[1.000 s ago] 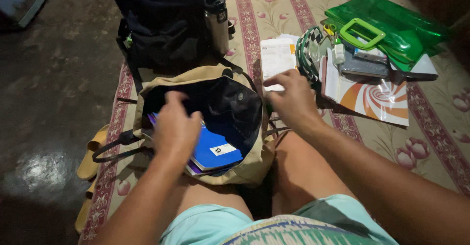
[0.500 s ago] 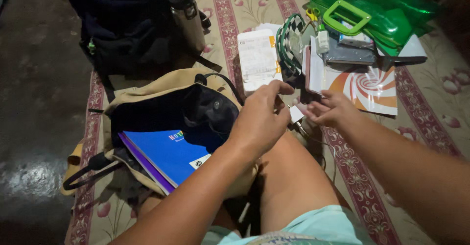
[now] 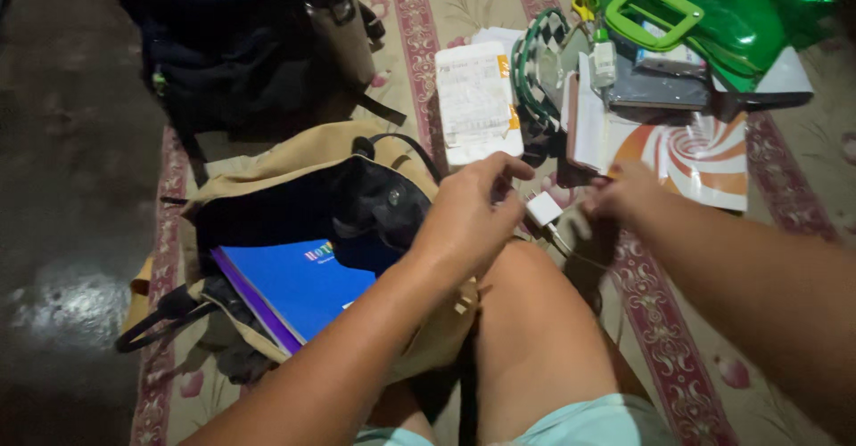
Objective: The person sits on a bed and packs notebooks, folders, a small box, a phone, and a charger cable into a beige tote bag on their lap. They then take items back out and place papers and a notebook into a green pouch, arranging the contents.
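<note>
My left hand [image 3: 468, 214] reaches across the open tan bag [image 3: 267, 174] and pinches a small white charger plug [image 3: 542, 208] with its thin cable trailing down over my knee. My right hand [image 3: 620, 198] is close on the other side of the plug, fingers curled around the cable; its motion blurs it. Inside the tan bag lies a blue notebook [image 3: 299, 281] on a purple-edged one.
A dark backpack [image 3: 223, 45] with a metal bottle [image 3: 343, 27] stands behind the bag. A white paper packet [image 3: 475, 98], a green-checked pouch [image 3: 539, 67], an orange swirl folder [image 3: 691, 156] and a green plastic case [image 3: 713, 9] lie on the floral mat. Dark floor lies left.
My left hand left the bag and crossed to the right to the white charger. My right hand moved down from the paper packet onto the cable. The blue notebook now lies uncovered.
</note>
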